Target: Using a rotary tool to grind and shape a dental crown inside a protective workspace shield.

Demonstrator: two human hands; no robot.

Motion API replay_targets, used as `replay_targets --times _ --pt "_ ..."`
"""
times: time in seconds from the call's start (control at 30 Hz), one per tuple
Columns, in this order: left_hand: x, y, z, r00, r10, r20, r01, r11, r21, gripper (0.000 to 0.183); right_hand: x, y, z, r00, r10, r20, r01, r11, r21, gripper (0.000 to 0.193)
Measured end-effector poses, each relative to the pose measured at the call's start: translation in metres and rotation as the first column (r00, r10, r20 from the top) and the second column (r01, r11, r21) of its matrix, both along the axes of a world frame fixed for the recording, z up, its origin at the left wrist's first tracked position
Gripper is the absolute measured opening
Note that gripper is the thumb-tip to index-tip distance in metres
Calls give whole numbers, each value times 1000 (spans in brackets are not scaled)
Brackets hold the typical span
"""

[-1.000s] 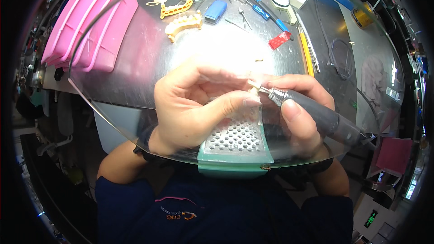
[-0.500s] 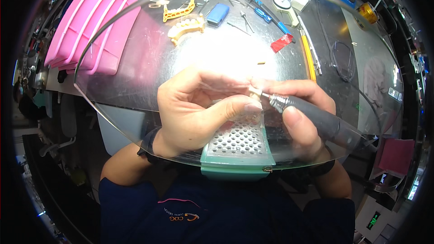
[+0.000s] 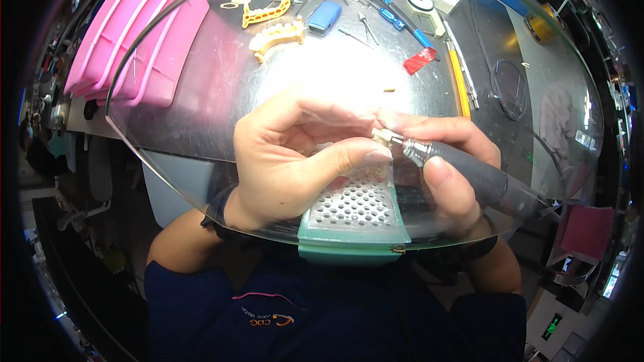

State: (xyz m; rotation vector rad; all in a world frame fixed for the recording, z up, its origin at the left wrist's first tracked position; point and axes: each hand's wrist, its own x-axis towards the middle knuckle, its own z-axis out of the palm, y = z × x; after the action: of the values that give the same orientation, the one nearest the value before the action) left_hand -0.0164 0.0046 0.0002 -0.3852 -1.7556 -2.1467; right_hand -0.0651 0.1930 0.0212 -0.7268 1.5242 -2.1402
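Between the thumb and fingers of my left hand (image 3: 278,161) is a small cream-white dental crown (image 3: 382,136), partly hidden by the fingertips. My right hand (image 3: 451,184) grips a dark grey rotary handpiece (image 3: 473,173) like a pen. Its metal tip meets the crown, and the fingertips of both hands come close together there. Just below them is a green-framed box (image 3: 352,240) with a perforated metal top (image 3: 355,209), dusted white. A clear curved shield (image 3: 137,151) stands between me and the hands.
Beyond my hands lie yellowish dental models (image 3: 278,35), a blue block (image 3: 325,17), loose burs (image 3: 366,28), blue-handled tools (image 3: 390,19), a dial gauge (image 3: 420,3) and a yellow pencil (image 3: 459,80). Pink trays (image 3: 151,40) are stacked at the left. A cable (image 3: 496,87) runs at the right.
The whole view has shifted slightly, with the bench things sitting a little lower. The crown appears turned a little against the handpiece tip; both hands keep their grips.
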Motion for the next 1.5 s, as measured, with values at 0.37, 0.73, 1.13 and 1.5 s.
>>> replay_targets --times 0.37,0.73,1.13,1.5 --pt "1 -1 2 1000 -11 14 11 1000 -16 29 0 1 4 1000 0 -4 1 998 55 28" --pt "-1 0 0 999 -19 -29 19 1000 -16 30 -2 0 0 1000 -3 -6 3 1000 3 27" --pt "-2 0 -1 1000 -26 1 26 1000 -5 32 -2 2 -3 998 17 -57 -18 1000 -15 26" --pt "-9 -6 -5 984 -8 -176 -23 985 -170 20 -2 -1 -12 998 -39 -53 30 986 -165 30"
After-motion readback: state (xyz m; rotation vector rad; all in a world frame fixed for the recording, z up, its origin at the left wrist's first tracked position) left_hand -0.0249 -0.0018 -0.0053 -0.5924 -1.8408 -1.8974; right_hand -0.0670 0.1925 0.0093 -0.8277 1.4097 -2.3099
